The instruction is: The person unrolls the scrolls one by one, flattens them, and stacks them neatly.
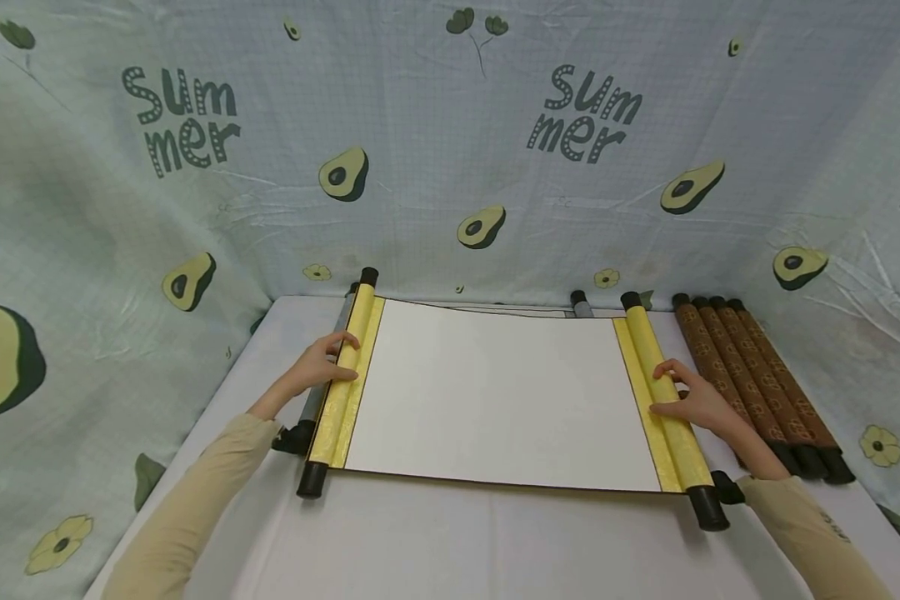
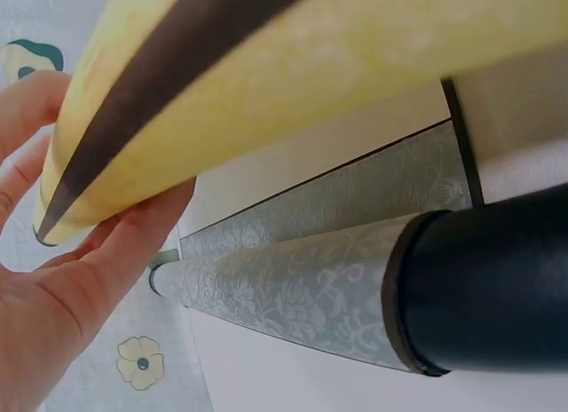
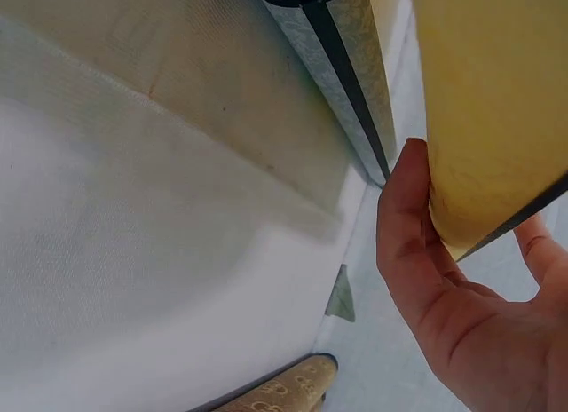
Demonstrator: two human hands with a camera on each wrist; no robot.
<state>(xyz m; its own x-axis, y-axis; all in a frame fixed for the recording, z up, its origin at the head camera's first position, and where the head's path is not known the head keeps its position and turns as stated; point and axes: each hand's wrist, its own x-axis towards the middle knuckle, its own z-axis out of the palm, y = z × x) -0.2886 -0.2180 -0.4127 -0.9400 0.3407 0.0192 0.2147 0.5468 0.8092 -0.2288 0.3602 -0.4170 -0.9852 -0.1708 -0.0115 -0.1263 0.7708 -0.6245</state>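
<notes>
A yellow-edged scroll is stretched partly unrolled between my two hands, its blank white sheet facing up and black knobs at its roller ends. My left hand grips the left yellow roll, thumb on one side and fingers over the other. On the opposite end, my right hand holds the right yellow roll around its middle. Beneath it lies a grey floral scroll with black knobs, mostly hidden from the head view. The left wrist view shows a gap between the yellow roll and the grey one.
Several brown patterned scrolls lie side by side at the right of the white table. A cloth wall printed with avocados and lettering encloses the back and sides.
</notes>
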